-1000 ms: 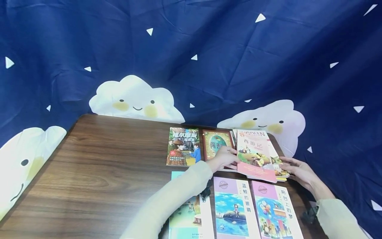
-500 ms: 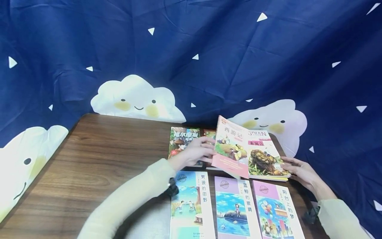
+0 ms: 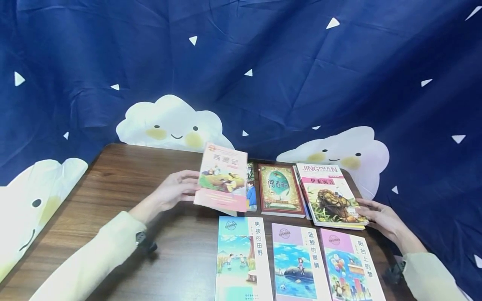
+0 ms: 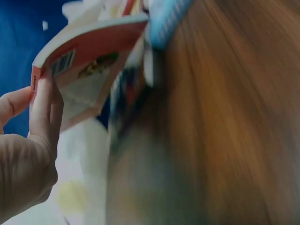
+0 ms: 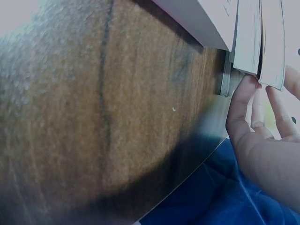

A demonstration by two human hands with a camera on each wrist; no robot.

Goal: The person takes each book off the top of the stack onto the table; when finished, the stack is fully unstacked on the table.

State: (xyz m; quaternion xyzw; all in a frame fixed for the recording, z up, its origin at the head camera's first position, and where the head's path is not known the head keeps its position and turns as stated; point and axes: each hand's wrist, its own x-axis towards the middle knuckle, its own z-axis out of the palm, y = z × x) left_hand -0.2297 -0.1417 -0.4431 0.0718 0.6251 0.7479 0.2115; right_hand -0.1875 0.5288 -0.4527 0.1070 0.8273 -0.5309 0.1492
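My left hand (image 3: 173,191) pinches a pink paperback book (image 3: 225,177) by its left edge. Raised and tilted over the table's back, it covers most of a dark detective-cover book (image 3: 251,196). Its back cover with a barcode (image 4: 63,62) faces the left wrist camera, thumb and fingers on the spine. My right hand (image 3: 383,220) grips the lower right edge of a white paperback with a beetle-like picture (image 3: 333,200), which tops a small stack. In the right wrist view, the fingertips meet the corners of two books' page blocks (image 5: 272,47).
A red-bordered book (image 3: 281,190) lies left of the stack. Three pastel books, a blue one (image 3: 241,259), a purple one (image 3: 297,267) and a pink one (image 3: 348,267), form a front row on the wooden table (image 3: 132,179). A blue cloud-print curtain (image 3: 241,62) hangs behind.
My left hand has lifted the pink paperback off the right-hand stack and carried it left, past the red-bordered book. The white paperback is now uncovered. My right hand has stayed in place.
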